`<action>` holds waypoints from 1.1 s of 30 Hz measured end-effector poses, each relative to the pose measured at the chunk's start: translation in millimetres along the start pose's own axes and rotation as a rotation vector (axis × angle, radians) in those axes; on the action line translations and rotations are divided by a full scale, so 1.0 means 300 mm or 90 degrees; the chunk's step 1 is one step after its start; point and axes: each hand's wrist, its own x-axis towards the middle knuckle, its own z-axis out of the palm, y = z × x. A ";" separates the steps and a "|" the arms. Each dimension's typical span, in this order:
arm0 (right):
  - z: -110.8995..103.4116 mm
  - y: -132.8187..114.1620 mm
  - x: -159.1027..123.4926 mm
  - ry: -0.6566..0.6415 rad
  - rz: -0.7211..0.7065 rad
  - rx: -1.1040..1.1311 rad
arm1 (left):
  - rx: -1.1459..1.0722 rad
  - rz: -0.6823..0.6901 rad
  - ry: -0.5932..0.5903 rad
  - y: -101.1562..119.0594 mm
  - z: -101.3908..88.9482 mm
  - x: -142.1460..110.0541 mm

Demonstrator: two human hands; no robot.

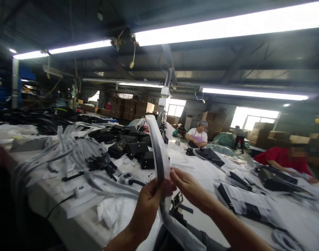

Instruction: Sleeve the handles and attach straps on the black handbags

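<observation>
Above the white-covered table [86,228], a long dark strap in cloudy plastic [159,160] stands upright, curving down past the picture's bottom edge, pinched by the left hand [146,209], while the right hand [187,184] has fingertips against it, their exact hold unclear.

Blk bags [134,149], wht table [196,181], red shirt [282,158], lt purple apron [198,136], brn boxes [128,108]

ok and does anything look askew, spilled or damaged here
Several pale strips at the left droop over the edge of the worktable, which looks untidy and may let them slip. I see no spill; damage is hard to judge amid the clutter.
</observation>
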 end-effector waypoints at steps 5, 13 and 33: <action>0.040 -0.125 0.079 0.041 -0.027 0.326 | 0.142 0.004 -0.133 -0.004 -0.018 -0.004; 0.028 -0.110 0.067 -0.064 0.065 0.348 | 0.037 0.074 -0.010 0.257 -0.137 0.226; 0.101 0.004 0.045 0.049 -0.022 0.332 | 0.008 0.140 -0.103 0.367 -0.002 0.288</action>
